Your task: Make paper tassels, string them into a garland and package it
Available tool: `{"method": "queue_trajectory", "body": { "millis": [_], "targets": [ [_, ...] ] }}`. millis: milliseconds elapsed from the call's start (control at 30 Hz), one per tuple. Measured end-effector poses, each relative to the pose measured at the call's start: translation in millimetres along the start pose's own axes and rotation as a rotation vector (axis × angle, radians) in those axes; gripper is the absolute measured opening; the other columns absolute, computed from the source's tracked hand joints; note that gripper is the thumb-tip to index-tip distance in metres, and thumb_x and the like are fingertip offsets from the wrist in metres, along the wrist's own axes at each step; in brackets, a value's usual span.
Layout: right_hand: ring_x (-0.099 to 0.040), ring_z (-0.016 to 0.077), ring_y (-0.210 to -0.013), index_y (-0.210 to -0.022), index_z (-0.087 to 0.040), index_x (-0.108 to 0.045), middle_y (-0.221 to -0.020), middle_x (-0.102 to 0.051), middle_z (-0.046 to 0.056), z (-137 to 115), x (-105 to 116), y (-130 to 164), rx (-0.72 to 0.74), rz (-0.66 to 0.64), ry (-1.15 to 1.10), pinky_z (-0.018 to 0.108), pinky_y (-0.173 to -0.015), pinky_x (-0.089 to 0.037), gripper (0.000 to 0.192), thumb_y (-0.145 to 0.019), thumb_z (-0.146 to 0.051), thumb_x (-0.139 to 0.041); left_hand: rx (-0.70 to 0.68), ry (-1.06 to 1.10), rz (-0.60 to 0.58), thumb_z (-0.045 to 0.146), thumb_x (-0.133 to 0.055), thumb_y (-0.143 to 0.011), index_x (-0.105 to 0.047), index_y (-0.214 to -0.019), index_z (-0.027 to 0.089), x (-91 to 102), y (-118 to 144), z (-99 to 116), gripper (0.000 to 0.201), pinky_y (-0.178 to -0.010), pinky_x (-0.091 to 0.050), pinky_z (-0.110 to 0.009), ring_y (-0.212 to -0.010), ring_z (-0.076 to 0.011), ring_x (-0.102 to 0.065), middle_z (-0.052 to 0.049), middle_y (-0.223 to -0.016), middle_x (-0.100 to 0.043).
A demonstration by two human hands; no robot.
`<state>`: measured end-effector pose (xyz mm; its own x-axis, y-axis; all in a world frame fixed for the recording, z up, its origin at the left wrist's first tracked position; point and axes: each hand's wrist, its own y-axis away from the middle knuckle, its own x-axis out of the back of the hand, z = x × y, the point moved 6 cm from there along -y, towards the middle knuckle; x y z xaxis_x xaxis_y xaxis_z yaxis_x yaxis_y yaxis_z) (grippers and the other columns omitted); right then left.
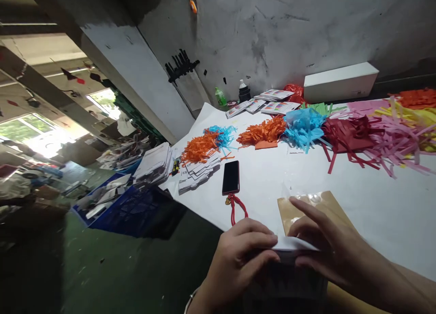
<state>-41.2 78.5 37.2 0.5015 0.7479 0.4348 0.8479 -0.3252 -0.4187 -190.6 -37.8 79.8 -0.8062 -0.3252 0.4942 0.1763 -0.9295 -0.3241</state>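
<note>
- Grip, lower centre of the frame: the left hand (243, 250) pinches the left end of a white packet (289, 243) between thumb and fingers.
- Right hand (329, 237): the packet's right end lies between thumb and curled fingers, index finger raised; whether it is firmly pinched, cannot tell.
- Reason for hold, as judged: two-ended support keeps the packet's upper edge level; its lower part is in shadow.
- Brown sheet (329, 205), just behind the right hand, lying flat, presumably within easy reach.
- Phone (230, 178) with red cord (241, 204), centre, left of the sheet.
- White stack (197, 174), left of the phone, orange fringe (199, 148) against it; further fringed paper (304, 128) runs to the right edge, seemingly grouped by colour.
- Surface: white-covered desk (262, 187); printed packets (279, 108) and white box (340, 82) along its rear.
- Room: stained grey wall (272, 28) above; blue crate (116, 216) on green floor (112, 268), lower left; bright windows upper left.
</note>
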Motion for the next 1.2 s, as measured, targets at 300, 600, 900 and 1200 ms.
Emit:
{"method": "queue_trajectory", "body": {
  "millis": [300, 600, 900, 1200],
  "targets": [
    [-0.065, 0.0167, -0.085, -0.094, -0.027, -0.065, -0.087, -0.067, 0.001, -65, 30, 46, 0.106, 0.018, 0.111, 0.026, -0.071, -0.055, 0.013, -0.091, -0.013, -0.065, -0.019, 0.185, 0.066, 0.016, -0.073, -0.088, -0.081, -0.101, 0.021, -38.0, 41, 14, 0.016, -0.072, -0.059, -0.027, -0.083, -0.0197, -0.073, -0.009, -0.091, -0.075],
    [-0.059, 0.0134, -0.074, -0.086, -0.025, -0.061, -0.082, -0.062, -0.002, -47, 16, 67, -0.267, -0.019, -0.028, 0.026, -0.060, -0.044, 0.008, -0.091, -0.019, -0.060, 0.070, 0.202, 0.014, 0.017, -0.073, -0.087, -0.082, -0.097, 0.022, -62.2, 33, 10, 0.014, -0.072, -0.057, -0.024, -0.083, -0.0176, -0.072, -0.007, -0.090, -0.074],
    [-0.057, 0.0132, -0.073, -0.085, -0.024, -0.059, -0.080, -0.061, -0.003, -42, 20, 71, -0.311, -0.004, 0.006, 0.026, -0.061, -0.043, 0.010, -0.089, -0.015, -0.059, 0.111, 0.212, -0.042, 0.017, -0.073, -0.087, -0.082, -0.096, 0.022, -75.4, 22, 7, 0.013, -0.072, -0.056, -0.024, -0.082, -0.0167, -0.071, -0.006, -0.090, -0.073],
    [-0.060, 0.0145, -0.083, -0.087, -0.026, -0.060, -0.089, -0.062, -0.002, -45, 25, 76, -0.237, 0.023, -0.022, 0.026, -0.069, -0.047, 0.012, -0.091, -0.015, -0.058, 0.143, 0.202, -0.034, 0.020, -0.073, -0.087, -0.082, -0.094, 0.022, -77.8, 19, -1, 0.012, -0.072, -0.056, -0.025, -0.083, -0.0176, -0.071, -0.006, -0.090, -0.073]
  ]
}}
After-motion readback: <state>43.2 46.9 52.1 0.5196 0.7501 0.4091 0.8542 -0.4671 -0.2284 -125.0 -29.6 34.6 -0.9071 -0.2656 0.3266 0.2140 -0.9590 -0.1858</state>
